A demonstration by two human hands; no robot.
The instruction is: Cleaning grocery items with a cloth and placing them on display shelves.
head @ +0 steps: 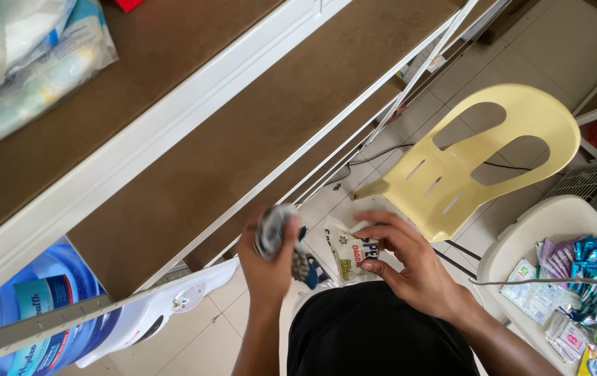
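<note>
Single head-worn view, looking steeply down from close above the person's own left hand (268, 259) and right hand (401, 259). The brown shelf (243, 132) fills the upper left; the tiled floor (493, 66) and yellow chair (479, 157) lie farther below, right.

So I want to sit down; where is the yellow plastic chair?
In the head view the yellow plastic chair stands on the tiled floor at upper right, just beyond the right hand and beside the white shelf frame.
</note>
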